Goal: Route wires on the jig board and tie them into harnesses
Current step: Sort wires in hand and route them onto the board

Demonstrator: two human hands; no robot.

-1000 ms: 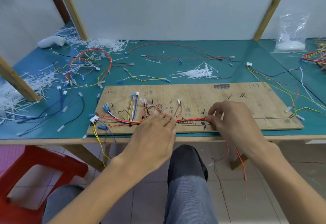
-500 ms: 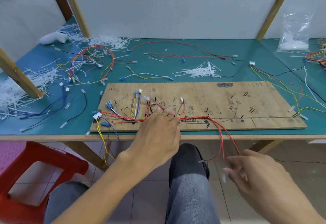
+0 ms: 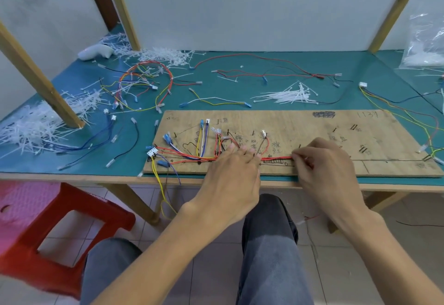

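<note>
— Red wires (image 3: 276,159): where do they lie?
— On the jig board (image 3: 312,127), in a bundle running level along its near edge, from a white connector (image 3: 152,153) at the left end toward the middle. The board sits flat at the front of the green table (image 3: 240,83).
— And the person's hands?
— The left hand (image 3: 230,175) lies palm down on the bundle, fingers straight and close together, tips pressing the wires to the wood. The right hand (image 3: 329,170) is just beside it, fingers curled, fingertips pinching the red wires where the bare stretch between the two hands ends.
— What else is on the table?
— A heap of white cable ties (image 3: 288,94) behind the board, a looped harness (image 3: 144,83) back left, loose wires (image 3: 264,74) further back, and a clear bag (image 3: 425,47) far right. A red stool (image 3: 72,220) stands on the floor, lower left.
</note>
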